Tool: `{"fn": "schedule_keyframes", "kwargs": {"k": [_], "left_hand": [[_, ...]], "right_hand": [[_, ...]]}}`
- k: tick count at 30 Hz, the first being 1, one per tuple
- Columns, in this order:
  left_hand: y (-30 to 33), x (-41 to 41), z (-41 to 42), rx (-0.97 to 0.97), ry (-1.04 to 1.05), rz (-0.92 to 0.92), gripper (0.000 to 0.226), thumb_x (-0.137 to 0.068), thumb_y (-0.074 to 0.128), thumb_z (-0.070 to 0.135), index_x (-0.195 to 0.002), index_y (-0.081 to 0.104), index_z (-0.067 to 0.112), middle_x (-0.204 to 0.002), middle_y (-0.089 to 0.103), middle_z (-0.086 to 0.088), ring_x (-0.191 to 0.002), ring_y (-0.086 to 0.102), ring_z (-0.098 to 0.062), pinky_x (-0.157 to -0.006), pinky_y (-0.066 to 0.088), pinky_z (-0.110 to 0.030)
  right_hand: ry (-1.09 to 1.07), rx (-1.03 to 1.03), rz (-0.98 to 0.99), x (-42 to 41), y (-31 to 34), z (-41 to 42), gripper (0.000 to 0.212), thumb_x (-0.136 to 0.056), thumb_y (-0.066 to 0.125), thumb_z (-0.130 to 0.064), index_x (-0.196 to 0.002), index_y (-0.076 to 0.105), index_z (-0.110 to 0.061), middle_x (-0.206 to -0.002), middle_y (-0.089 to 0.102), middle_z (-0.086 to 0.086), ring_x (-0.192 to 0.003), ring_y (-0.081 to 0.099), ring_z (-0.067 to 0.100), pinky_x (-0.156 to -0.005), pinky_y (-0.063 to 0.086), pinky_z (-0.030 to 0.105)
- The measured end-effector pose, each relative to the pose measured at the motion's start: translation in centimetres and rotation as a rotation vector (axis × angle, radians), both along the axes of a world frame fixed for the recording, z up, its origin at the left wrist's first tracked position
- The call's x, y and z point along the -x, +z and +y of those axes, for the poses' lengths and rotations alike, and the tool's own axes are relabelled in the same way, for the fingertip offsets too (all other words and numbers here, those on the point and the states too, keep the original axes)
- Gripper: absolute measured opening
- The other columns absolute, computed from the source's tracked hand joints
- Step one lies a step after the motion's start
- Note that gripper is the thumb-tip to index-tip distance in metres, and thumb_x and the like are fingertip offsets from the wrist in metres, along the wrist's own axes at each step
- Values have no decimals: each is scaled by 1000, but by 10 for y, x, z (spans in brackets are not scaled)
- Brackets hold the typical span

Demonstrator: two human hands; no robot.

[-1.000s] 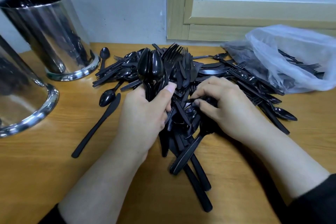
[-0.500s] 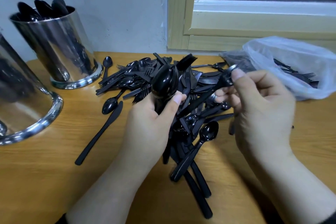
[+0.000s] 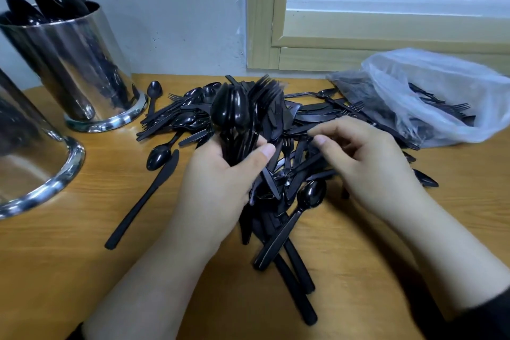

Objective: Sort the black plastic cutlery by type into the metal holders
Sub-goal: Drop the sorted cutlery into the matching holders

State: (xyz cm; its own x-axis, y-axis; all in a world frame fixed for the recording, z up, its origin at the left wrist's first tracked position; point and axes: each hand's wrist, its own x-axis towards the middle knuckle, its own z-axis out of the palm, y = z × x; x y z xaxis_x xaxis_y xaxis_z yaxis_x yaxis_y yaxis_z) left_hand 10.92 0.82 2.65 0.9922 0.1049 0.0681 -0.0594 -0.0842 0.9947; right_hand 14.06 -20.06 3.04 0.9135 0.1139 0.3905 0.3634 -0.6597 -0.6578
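My left hand (image 3: 218, 182) is clenching a bunch of spoons (image 3: 230, 110), bowls above my fingers. My right hand (image 3: 358, 157) is reaching, fingers loosely curled and holding nothing, into the pile (image 3: 298, 174) beneath. I should be pinching one handle, then lifting clear.

Wooden table (image 3: 82, 270), pale wall (image 3: 179, 8), wood-framed window (image 3: 265, 22), dark glass.

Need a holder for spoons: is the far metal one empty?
No. The far metal holder stands upright with black spoon bowls above its rim.

Black cutlery (image 3: 311, 119) heaped beside 2 steel holders (image 3: 82, 69).
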Motion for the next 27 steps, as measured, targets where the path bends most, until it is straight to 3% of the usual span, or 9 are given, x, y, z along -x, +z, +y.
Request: {"fn": "schedule_keyframes", "kwargs": {"k": [2,4,7,10,13,19,22,24,27], "left_hand": [[-1,-1,1,66,8,16,19,-96,68,27,-87,63,11,-56,42,0,-43,33,-15,-42,31,-27],[0,-1,1,109,7,31,21,-98,66,26,-84,61,11,-62,44,-5,-45,34,-15,-39,30,-26],[0,-1,1,145,-47,36,28,-100,64,29,-83,60,7,-68,43,-8,-48,35,-17,-42,33,-27],[1,1,1,191,-82,37,47,-98,63,33,-105,58,-14,-65,43,-2,-49,36,-15,-44,33,-27],[3,3,1,223,-100,36,49,-98,62,32,-117,57,-13,-66,46,-1,-50,36,-14,-45,31,-27],[11,7,2,288,-151,85,49,-97,63,28,-120,56,-15,-67,50,-1,-50,38,-14,-45,31,-28],[12,7,2,275,-159,88,51,-98,63,30,-122,55,-15,-67,50,0,-51,39,-14,-46,34,-28],[10,6,2,261,-155,91,51,-99,64,30,-121,57,-15,-67,52,-1,-53,44,-15,-48,39,-29],[10,7,1,254,-158,86,47,-99,65,29,-115,62,-15,-65,56,-4,-58,59,-19,-58,53,-32]], "right_hand": [[40,77,49,-2,0,-7,12,-96,65,-22,-98,72,-32,-93,66,-17,-81,58,3,-72,40,13],[61,128,97,-2,3,-11,5,-93,66,-30,-91,71,-31,-88,65,-16,-80,58,4,-71,41,18],[22,255,194,2,10,-15,25,-85,68,-52,-79,64,-28,-73,64,-13,-68,57,6,-64,45,29],[-8,370,281,12,17,-12,34,-77,68,-63,-84,61,-30,-71,65,-8,-68,59,11,-65,49,31],[-12,391,331,18,14,-5,32,-78,72,-58,-93,62,-32,-80,66,-9,-73,61,11,-72,51,33],[-1,405,383,16,7,-1,20,-86,75,-44,-102,66,-36,-84,65,-14,-79,62,4,-78,52,30],[14,315,389,12,2,-3,10,-85,77,-38,-87,67,-40,-78,68,-13,-77,64,4,-77,52,25],[27,137,346,12,2,-6,12,-86,77,-29,-80,69,-34,-73,69,-9,-69,64,5,-69,47,17],[75,-164,208,14,10,-8,7,-89,73,-21,-82,71,-21,-72,67,7,-63,62,27,-62,48,25]]}}
